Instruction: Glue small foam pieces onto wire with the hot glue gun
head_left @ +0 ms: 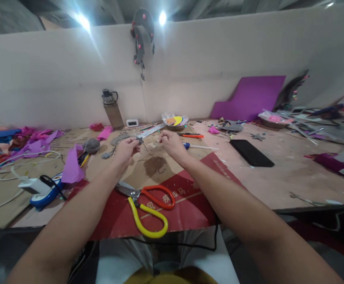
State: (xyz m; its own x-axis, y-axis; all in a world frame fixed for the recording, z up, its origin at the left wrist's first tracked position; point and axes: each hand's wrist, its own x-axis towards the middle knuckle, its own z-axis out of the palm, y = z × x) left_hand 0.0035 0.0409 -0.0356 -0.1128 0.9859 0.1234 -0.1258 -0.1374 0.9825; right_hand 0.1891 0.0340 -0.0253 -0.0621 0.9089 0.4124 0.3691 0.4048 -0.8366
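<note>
My left hand (127,150) is closed in a pinch on a small grey felt piece (140,140), which looks star-shaped. A thin dark strand hangs below that piece. To its right, my right hand (172,142) has its fingers pinched together; whatever they hold is too fine to make out. Beyond my left hand lies a grey felt crescent (119,139), with a small grey cutout (106,156) beside it. Scissors (135,193) with one red and one yellow handle lie between my forearms on the red printed cardboard (186,197).
At left are a grey yarn ball (91,146), purple felt scraps (73,165) and a blue power strip (46,197) with white cables. A bottle (113,114) stands by the wall. A black phone (251,153) and a glue gun (337,163) lie at right.
</note>
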